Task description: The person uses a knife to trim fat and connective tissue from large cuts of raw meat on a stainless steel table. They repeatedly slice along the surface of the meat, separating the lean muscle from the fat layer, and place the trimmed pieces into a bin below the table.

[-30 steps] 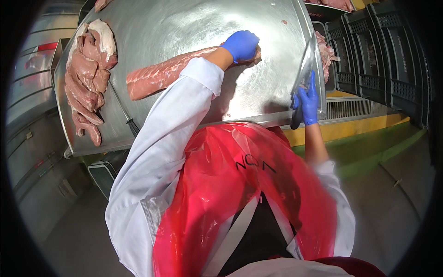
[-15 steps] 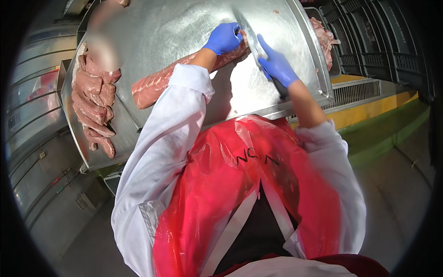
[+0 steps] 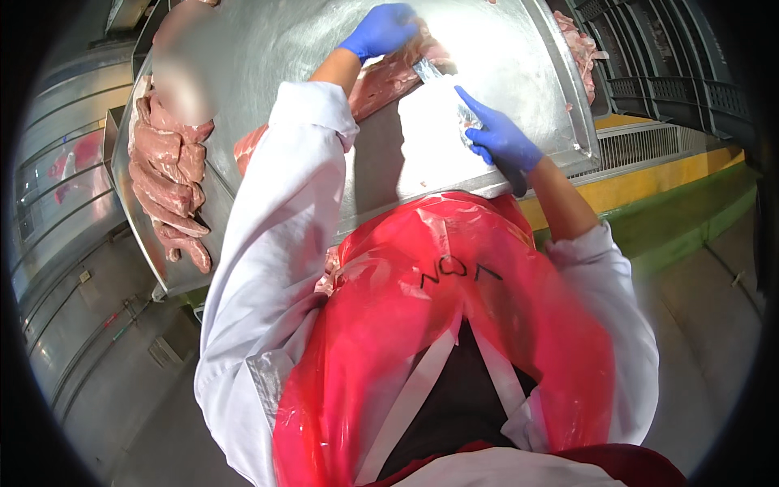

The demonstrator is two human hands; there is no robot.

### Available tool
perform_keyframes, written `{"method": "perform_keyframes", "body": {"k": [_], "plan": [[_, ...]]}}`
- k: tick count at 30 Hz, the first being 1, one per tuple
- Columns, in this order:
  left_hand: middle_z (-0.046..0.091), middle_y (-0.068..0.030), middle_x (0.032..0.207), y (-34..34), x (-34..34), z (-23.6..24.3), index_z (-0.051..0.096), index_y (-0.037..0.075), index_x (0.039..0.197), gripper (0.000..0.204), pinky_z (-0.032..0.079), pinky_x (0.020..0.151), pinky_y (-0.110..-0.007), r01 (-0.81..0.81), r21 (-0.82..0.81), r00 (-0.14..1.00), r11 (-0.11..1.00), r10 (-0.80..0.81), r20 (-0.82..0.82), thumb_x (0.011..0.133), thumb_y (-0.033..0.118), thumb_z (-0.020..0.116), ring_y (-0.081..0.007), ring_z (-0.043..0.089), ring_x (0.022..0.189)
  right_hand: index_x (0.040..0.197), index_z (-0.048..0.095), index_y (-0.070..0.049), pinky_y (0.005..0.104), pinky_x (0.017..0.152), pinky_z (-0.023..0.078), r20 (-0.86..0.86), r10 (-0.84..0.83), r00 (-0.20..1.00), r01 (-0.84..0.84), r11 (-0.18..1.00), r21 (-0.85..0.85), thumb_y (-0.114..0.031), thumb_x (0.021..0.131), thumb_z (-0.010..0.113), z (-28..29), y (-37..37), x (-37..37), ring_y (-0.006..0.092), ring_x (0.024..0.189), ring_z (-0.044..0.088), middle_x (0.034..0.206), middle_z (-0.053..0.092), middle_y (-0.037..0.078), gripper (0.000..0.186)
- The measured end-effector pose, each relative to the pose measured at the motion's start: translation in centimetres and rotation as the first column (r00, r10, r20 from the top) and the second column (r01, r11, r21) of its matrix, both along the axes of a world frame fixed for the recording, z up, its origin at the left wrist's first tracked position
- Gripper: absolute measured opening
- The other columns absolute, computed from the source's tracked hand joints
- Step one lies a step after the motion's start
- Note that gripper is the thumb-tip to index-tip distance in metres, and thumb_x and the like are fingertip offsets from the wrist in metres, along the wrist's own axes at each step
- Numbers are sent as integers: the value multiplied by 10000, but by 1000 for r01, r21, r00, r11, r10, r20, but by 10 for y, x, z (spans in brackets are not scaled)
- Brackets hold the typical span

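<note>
A long pink meat loin (image 3: 388, 84) lies slantwise across the metal tray (image 3: 276, 49); my left sleeve covers part of its near left end. My blue-gloved left hand (image 3: 380, 31) is closed on the loin's far end, where a flap of meat lifts beside the fingers. In my blue-gloved right hand (image 3: 505, 140) is a knife (image 3: 428, 71). Its index finger stretches along the blade, and the blade's tip end touches the loin just below the flap. Bright glare hides part of the blade, and the hand covers most of the handle.
Several cut pieces of meat (image 3: 169, 170) lie along the tray's left side. Pale trimmings (image 3: 576, 57) sit beyond the tray's right rim (image 3: 578, 105). Dark plastic crates (image 3: 641, 49) stand at the far right, near a grating (image 3: 641, 146) with a yellow edge.
My left hand has moved away from me and slightly left, lifting the loin's far end into a flap. The knife tip has dropped from beyond the loin to its near side.
</note>
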State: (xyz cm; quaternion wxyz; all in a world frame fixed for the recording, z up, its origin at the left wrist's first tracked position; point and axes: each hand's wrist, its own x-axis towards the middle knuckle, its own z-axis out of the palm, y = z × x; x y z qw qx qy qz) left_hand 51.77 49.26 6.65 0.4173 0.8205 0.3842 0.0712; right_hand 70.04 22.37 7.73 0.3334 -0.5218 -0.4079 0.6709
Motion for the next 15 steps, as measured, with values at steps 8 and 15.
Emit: {"method": "perform_keyframes", "body": {"k": [8, 15], "plan": [[645, -75, 729, 11, 29, 39, 671, -14, 871, 202, 517, 636, -367, 147, 5, 989, 989, -147, -17, 886, 181, 624, -168, 607, 691, 1627, 207, -158, 307, 552, 520, -95, -277, 956, 273, 961, -54, -129, 1009, 542, -24, 78, -86, 145, 591, 578, 765, 599, 68, 704], [723, -111, 813, 19, 13, 88, 689, 1, 883, 168, 527, 645, -349, 164, -64, 970, 984, -149, 194, 880, 154, 619, -196, 664, 698, 1640, 37, -110, 348, 590, 550, -94, -212, 973, 206, 976, -73, -115, 1005, 476, 3, 72, -132, 192, 626, 616, 941, 630, 134, 773]]}}
